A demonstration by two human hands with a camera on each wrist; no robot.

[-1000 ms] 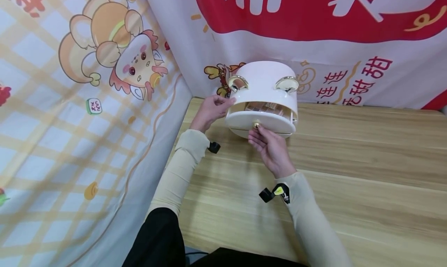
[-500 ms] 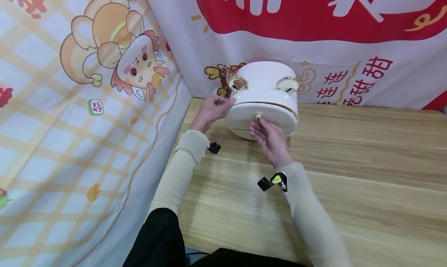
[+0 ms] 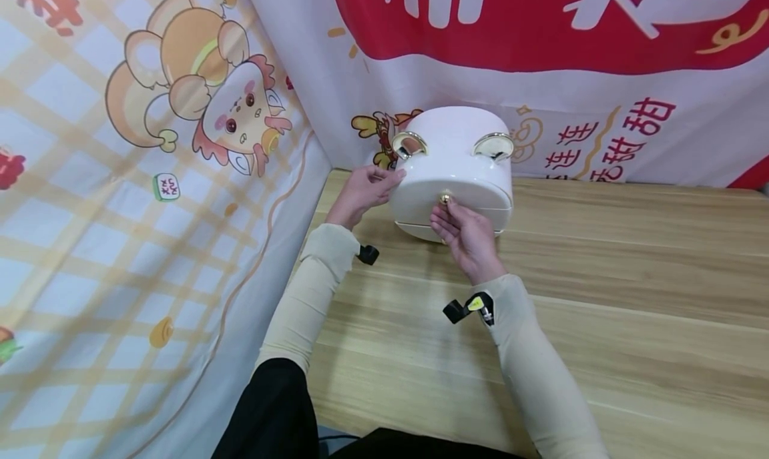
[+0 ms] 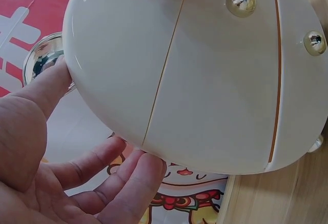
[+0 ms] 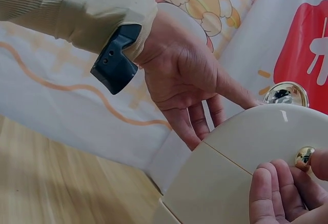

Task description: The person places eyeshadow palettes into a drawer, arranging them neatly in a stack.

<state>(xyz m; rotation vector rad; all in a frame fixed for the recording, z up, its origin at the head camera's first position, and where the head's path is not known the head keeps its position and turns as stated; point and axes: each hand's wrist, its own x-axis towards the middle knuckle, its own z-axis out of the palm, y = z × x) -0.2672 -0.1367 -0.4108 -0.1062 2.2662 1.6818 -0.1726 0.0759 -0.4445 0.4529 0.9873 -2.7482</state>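
A glossy white storage box (image 3: 456,135) with drawers and gold-rimmed, eye-like rings on top stands against the back cloth. My right hand (image 3: 468,235) pinches the gold knob (image 5: 304,158) of its top drawer (image 3: 420,195) between thumb and index finger; the other fingers are loosely bent below. That drawer sits flush with the front, so its inside is hidden. On the box's left side rests my left hand (image 3: 363,192), thumb at the upper edge beside one ring and the other fingers, lightly bent and spread, touching the side wall. Lower drawers with gold knobs (image 4: 241,2) show in the left wrist view.
The box stands on a wood-grain table (image 3: 601,299), near its back left corner. A printed cloth (image 3: 198,245) hangs along the left, and a red-and-white one (image 3: 577,79) behind. Each wrist carries a small black camera (image 3: 368,253).
The top drawer has gone from partly open, with flat packs showing inside, to fully shut. My right hand moved slightly forward with the knob; my left hand stayed on the side.
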